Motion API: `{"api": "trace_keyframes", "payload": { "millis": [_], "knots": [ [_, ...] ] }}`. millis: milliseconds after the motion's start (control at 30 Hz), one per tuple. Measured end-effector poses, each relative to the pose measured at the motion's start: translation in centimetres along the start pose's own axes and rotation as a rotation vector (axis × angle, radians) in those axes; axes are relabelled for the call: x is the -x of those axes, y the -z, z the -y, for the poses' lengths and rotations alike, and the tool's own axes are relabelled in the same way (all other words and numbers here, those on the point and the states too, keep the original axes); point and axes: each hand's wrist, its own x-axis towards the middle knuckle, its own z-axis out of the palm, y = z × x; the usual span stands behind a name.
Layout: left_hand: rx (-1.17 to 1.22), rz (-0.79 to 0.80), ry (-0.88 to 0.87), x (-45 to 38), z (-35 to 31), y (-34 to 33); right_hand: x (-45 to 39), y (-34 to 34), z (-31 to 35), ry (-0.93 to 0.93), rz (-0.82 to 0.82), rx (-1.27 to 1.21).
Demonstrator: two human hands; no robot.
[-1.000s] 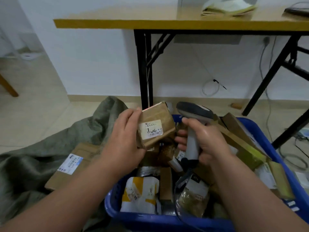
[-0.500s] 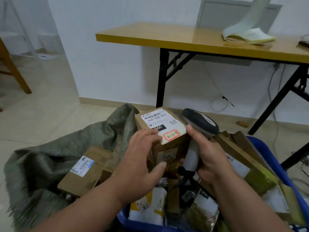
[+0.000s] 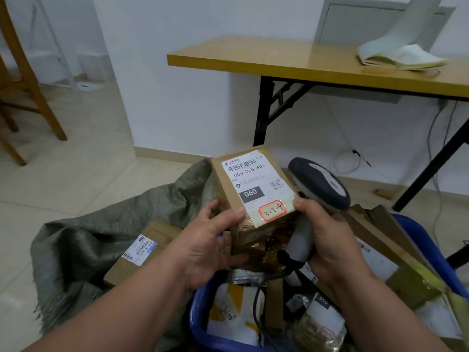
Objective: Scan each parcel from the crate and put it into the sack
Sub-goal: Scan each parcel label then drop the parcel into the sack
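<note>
My left hand [image 3: 210, 240] grips a small brown cardboard parcel [image 3: 253, 189] from its left and underside, with its white shipping label and barcode turned up. Close on its right, my right hand [image 3: 327, 240] grips the grey handle of a barcode scanner [image 3: 318, 185], and its thumb touches the parcel's label corner. Both are held above the blue crate [image 3: 418, 240], which is full of several parcels and bags. The grey-green sack [image 3: 83, 240] lies open on the floor to the left with a flat brown box [image 3: 142, 252] on it.
A yellow-topped folding table [image 3: 279, 62] with black legs stands behind the crate, with folded paper [image 3: 398, 54] on it. A wooden chair [image 3: 22, 80] is at the far left. Cables hang by the wall. Tiled floor spreads to the left.
The parcel has been turned in my left hand so its large barcode label faces up. The view has lifted and shifted left; the scanner stays beside the parcel.
</note>
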Motion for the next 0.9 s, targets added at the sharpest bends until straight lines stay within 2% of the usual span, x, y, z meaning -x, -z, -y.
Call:
{"api": "trace_keyframes", "payload": {
  "millis": [200,433,667,900],
  "knots": [
    [-0.058,-0.094,-0.130,-0.4,-0.3,1.6,0.7,0.8,0.4,0.048,-0.090,0.302],
    [-0.100,-0.156,-0.169,-1.0,-0.1,3.3,2.5,0.1,1.2,0.051,0.228,0.318],
    [-0.151,-0.202,-0.200,-1.0,-0.3,4.4,2.7,-1.0,1.1,0.015,0.282,0.313],
    [-0.180,-0.224,-0.196,-0.9,-0.5,4.5,2.6,-1.0,0.9,-0.019,0.268,0.375]
  ]
}}
